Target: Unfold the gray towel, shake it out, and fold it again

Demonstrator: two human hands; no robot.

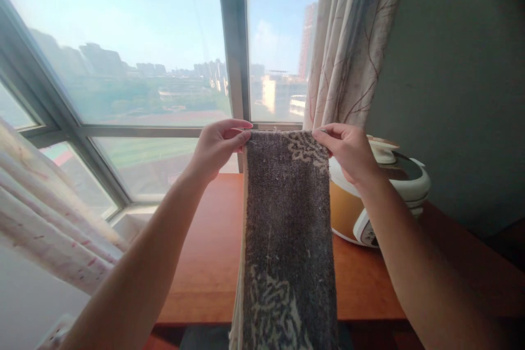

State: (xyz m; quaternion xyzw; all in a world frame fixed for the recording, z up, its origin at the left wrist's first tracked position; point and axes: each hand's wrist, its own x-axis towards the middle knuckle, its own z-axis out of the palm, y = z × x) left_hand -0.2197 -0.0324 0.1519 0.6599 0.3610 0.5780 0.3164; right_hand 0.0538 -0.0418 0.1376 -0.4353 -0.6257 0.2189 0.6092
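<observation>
We've got the grey towel (287, 219) hanging folded, left hand (215, 147) and right hand (348, 150) each pinched shut on a top corner (rice cooker (394, 191) behind, on wooden table (209, 251)).

Fuzzy, rough-piled grey cloth mat (287, 229), smooth polished wooden table (213, 251), glossy plastic rice cooker (394, 186), thin patterned fabric curtain (353, 38)

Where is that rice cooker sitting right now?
The rice cooker sits on the wooden table at the right of the head view, beside the curtain and partly behind the right hand holding the grey towel.
</observation>
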